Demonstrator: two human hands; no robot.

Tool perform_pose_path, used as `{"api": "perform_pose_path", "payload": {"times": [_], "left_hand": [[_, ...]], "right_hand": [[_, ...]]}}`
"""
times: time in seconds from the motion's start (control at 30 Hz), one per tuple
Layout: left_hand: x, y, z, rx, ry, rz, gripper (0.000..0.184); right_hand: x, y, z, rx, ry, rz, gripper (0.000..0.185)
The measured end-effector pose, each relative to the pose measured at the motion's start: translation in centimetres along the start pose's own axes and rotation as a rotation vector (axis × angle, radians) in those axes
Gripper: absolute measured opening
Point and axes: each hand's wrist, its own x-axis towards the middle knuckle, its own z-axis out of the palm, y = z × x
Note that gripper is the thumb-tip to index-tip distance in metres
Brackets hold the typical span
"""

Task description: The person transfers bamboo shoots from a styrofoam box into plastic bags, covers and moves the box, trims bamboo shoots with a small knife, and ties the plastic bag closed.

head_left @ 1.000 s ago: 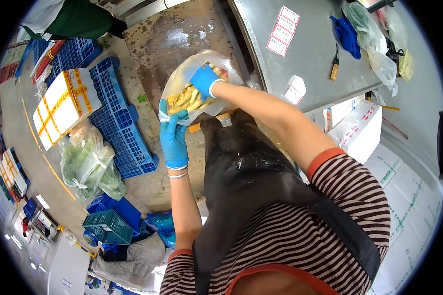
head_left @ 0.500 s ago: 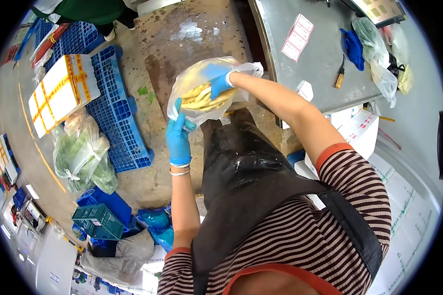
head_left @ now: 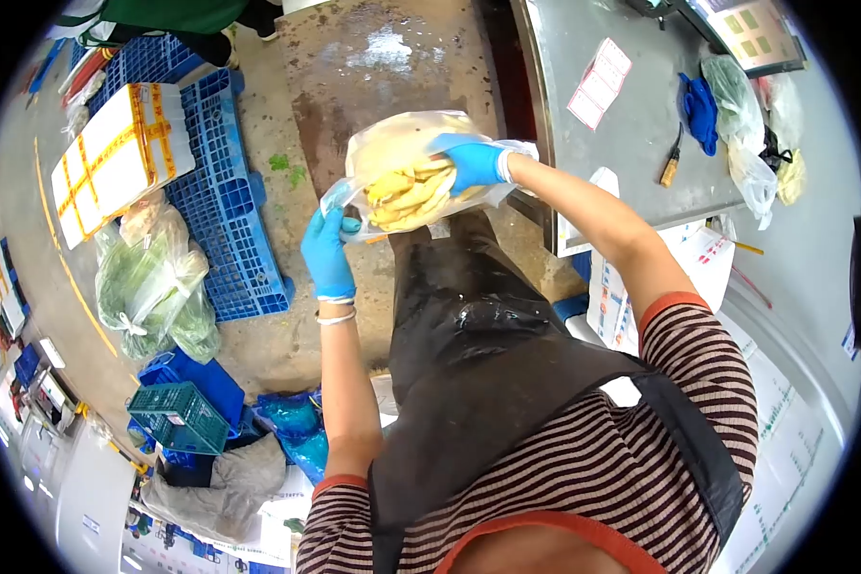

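Note:
A clear plastic bag is held in front of my dark apron, its mouth spread. Inside lie several pale yellow, finger-like pieces that look like chicken feet. My left hand, in a blue glove, is closed on the bag's left edge, thumb and fingers pinching the film. At the right side of the bag, my gloved right hand reaches into the mouth and touches the yellow pieces. Film and blur partly hide its fingers, so their grip is unclear.
On my right, a metal table bears paper labels, a wooden-handled knife and a blue cloth. Blue pallets, a taped white box, bagged greens and a green crate stand left.
My right hand has drawn back to the right from over the yellow pieces, exposing more of them. My left hand has shifted slightly left with the bag's edge. The bag is stretched wider.

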Motion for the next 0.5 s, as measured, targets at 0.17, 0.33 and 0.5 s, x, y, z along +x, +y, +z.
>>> {"api": "perform_pose_path", "payload": {"times": [0.17,0.33,0.5], "left_hand": [[1.4,-3.1,-0.6,-0.001,0.132,-0.012,0.025],[2.0,-2.7,-1.3,-0.071,0.101,-0.023,0.021],[3.3,-3.9,-2.4,-0.07,0.101,-0.082,0.02]], "right_hand": [[1.0,-2.9,0.1,-0.095,-0.005,0.047,0.065],[1.9,-2.1,0.6,-0.034,0.001,-0.017,0.066],[0.1,-2.8,-0.9,-0.008,-0.042,-0.064,0.066]]}}
